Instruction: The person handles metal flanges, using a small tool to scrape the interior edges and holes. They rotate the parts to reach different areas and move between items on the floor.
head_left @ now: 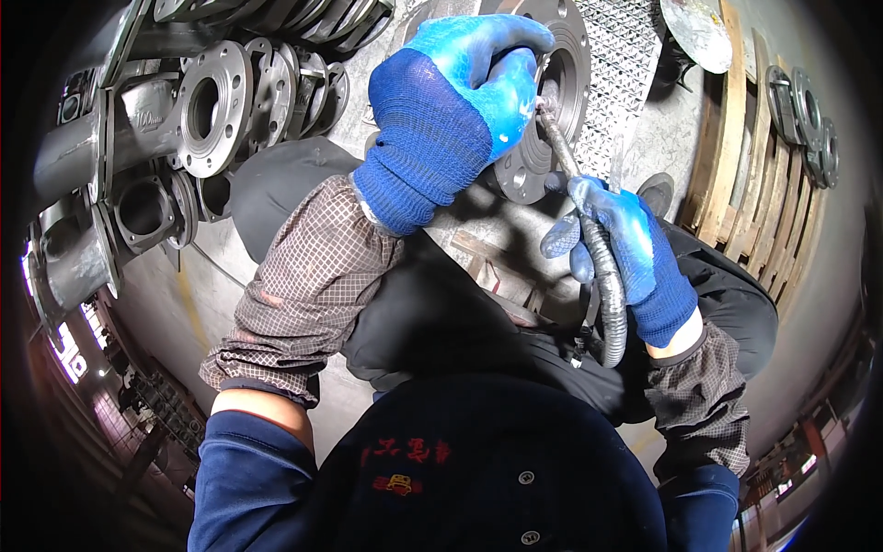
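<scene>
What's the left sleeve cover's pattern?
Left sleeve cover: a pale grid on brown, best in head view.

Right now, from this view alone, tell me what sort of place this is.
Probably a metalworking shop or similar factory floor: grey flanged fittings crowd the left, a large flange shows at top centre, and a wooden pallet lies at right.

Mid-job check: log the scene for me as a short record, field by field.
Left hand: left hand, blue-gloved, fingers curled over the left of the grey flange; whether it grips anything is hidden
Right hand: right hand, blue-gloved, holding a ribbed hose
Hose end: pointing up toward the flange's bore; contact unclear
Left side: grey flanged pipe fittings, clustered
Right side: wooden pallet, with dark flanges at its far end
</scene>
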The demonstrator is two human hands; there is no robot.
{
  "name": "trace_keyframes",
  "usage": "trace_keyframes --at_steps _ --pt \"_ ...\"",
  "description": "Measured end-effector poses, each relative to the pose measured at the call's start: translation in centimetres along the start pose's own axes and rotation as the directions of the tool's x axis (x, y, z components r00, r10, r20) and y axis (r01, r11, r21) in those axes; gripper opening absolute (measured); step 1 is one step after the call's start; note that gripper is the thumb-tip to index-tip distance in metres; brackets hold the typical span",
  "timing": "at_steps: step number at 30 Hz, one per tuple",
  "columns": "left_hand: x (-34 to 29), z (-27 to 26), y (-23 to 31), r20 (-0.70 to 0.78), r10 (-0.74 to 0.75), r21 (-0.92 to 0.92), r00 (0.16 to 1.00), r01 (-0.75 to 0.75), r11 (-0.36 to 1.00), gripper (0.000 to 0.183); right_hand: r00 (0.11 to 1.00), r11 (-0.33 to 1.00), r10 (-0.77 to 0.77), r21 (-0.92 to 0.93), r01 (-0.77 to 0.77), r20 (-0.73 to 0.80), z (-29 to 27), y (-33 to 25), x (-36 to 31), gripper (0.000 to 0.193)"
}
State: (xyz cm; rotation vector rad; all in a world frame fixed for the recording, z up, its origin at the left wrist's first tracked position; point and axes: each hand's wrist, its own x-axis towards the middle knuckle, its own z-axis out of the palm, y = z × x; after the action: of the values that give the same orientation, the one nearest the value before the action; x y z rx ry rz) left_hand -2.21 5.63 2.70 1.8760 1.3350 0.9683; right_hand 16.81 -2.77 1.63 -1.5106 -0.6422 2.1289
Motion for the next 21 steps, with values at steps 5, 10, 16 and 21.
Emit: trace_keyframes --at_steps 5,10,16,21 --pt "0.2 0.2 -0.7 -0.067 0.094 0.012 0.993 -0.093 0.996 0.013 0.998 0.998 -0.057 0.019 0.057 0.003 1.1 -0.2 -0.8 0.034" --pt "0.2 0.2 0.9 -0.033 0.022 -0.155 0.999 -0.027 0.987 0.018 0.999 0.997 0.044 0.068 -0.044 -0.009 0.6 -0.5 -0.5 0.034" --pt "0.2 0.2 -0.8 -0.023 0.097 -0.016 0.995 -0.097 0.995 0.019 0.995 0.998 0.061 0.028 -0.060 -0.075 1.9 -0.9 -0.8 0.036" --pt "0.1 0.0 -0.6 -0.029 0.087 -0.018 0.996 -0.087 0.996 0.018 0.996 0.996 -0.081 0.037 0.080 0.036 0.5 0.7 -0.4 0.036"
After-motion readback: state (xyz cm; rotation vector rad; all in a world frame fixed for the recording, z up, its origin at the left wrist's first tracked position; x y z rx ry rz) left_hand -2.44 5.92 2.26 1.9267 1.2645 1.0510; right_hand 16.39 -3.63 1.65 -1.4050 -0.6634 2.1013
